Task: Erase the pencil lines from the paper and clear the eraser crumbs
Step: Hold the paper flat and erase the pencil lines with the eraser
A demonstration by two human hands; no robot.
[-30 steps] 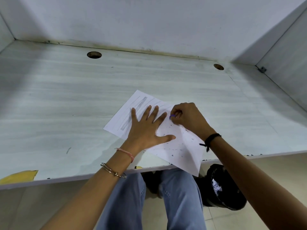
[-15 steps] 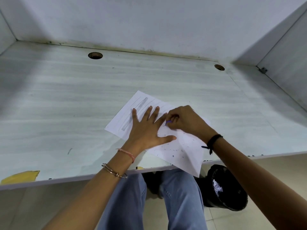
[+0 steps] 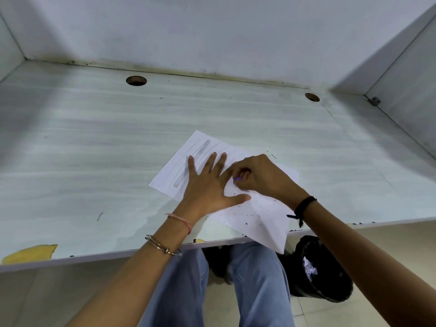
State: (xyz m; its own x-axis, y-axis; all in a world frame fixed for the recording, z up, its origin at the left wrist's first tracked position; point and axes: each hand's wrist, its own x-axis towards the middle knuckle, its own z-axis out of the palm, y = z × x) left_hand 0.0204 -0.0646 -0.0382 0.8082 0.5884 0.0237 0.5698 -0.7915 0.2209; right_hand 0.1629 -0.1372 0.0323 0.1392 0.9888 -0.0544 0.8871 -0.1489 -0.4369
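Observation:
A white sheet of paper lies askew on the pale desk, one corner hanging over the front edge. Grey pencil lines show on its far left part. My left hand presses flat on the sheet with fingers spread. My right hand pinches a small purple eraser against the paper, just right of my left fingers. Dark eraser crumbs are scattered over the near part of the sheet.
Two round cable holes sit near the back wall. A yellow patch marks the desk's front left edge. Under the desk on the right stands a black bin beside my legs in jeans.
My right hand with the eraser has slid left and slightly nearer across the paper, closer to my left fingers. The left hand stays pressed in place.

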